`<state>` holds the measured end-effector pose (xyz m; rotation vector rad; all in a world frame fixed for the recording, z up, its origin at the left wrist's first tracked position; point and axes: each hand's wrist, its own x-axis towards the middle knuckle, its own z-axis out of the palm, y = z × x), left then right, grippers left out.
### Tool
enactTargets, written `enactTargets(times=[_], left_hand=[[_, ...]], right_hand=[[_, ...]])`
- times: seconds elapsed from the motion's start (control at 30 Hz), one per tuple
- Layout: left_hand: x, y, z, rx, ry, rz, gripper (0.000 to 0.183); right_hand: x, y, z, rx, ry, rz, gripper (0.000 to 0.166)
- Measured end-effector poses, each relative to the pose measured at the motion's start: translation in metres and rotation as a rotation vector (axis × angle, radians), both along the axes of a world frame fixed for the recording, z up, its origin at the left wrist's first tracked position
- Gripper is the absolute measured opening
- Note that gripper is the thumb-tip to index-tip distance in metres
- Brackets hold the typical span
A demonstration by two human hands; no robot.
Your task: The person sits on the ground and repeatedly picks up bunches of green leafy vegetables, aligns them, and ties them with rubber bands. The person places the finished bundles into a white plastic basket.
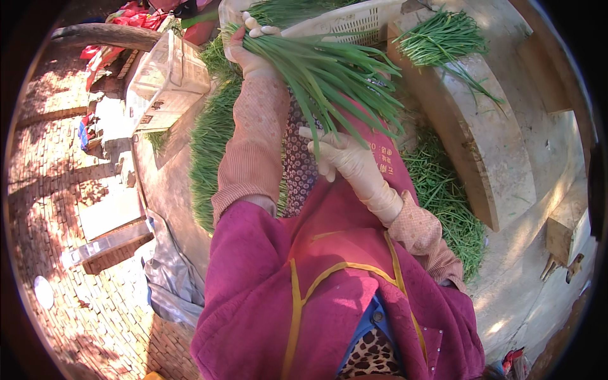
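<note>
My left hand (pixel 254 52), in a pale glove, grips a bunch of long flat green leaves (pixel 327 76), probably garlic chives, by its whitish stem end. The leaves fan out to the right and down across my lap. My right hand (pixel 354 166), also gloved, is below the drooping leaf tips with its fingers partly spread. One leaf runs down across its fingers; whether they pinch it cannot be told. Under both hands lies my burgundy apron (pixel 342 209), which has yellow trim and bears writing. Another bunch of chives (pixel 441 40) rests on a thick slab (pixel 494 128) at the right.
A white plastic crate (pixel 351 21) with greens stands ahead; another crate (pixel 166 88) sits at the left. A long pile of greens (pixel 213 156) is beside my left arm. Loose green trimmings (pixel 441 194) cover the ground between me and the slab. Grey sheeting (pixel 171 275) lies lower left.
</note>
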<state>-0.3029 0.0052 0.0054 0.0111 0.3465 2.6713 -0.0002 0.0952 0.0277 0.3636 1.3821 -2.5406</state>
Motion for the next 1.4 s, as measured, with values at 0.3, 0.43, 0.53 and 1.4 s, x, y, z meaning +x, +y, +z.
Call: enactTargets(times=[0.3,0.43,0.53,1.4], left_hand=[[-0.001,0.0,-0.006,0.043,0.018,-0.073,0.008],[-0.004,-0.009,-0.004,0.036,0.02,-0.07,0.01],[-0.008,-0.01,-0.004,0.022,0.088,-0.048,0.016],[-0.003,-0.042,-0.011,0.37,0.382,-0.488,0.045]], right_hand=[[-0.004,0.004,0.002,-0.003,0.059,-0.157,0.018],[0.012,0.003,-0.012,0.141,0.013,0.015,0.018],[0.03,0.015,-0.023,-0.012,-0.044,0.116,0.02],[0.104,0.068,-0.038,0.37,-0.184,-0.274,0.013]])
